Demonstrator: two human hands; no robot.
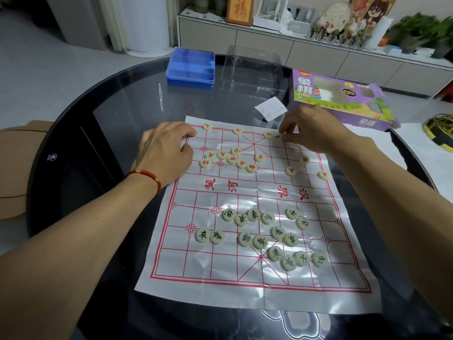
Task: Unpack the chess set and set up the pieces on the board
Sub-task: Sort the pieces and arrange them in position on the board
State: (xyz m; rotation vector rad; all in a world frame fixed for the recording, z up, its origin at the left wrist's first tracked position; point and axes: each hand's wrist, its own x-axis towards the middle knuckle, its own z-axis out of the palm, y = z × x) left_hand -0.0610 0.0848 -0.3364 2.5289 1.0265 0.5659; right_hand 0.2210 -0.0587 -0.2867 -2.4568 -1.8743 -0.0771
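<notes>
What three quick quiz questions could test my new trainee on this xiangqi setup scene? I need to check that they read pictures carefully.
1. True or false: the black-lettered pieces already stand in their starting rows.
2. Which hand wears the red bracelet? A left, B right.
3. Fill in: the blue tray stands on the table's ___ side, beyond the board.

Key: 1 false, they lie scattered; 2 A, the left hand; 3 far.
</notes>
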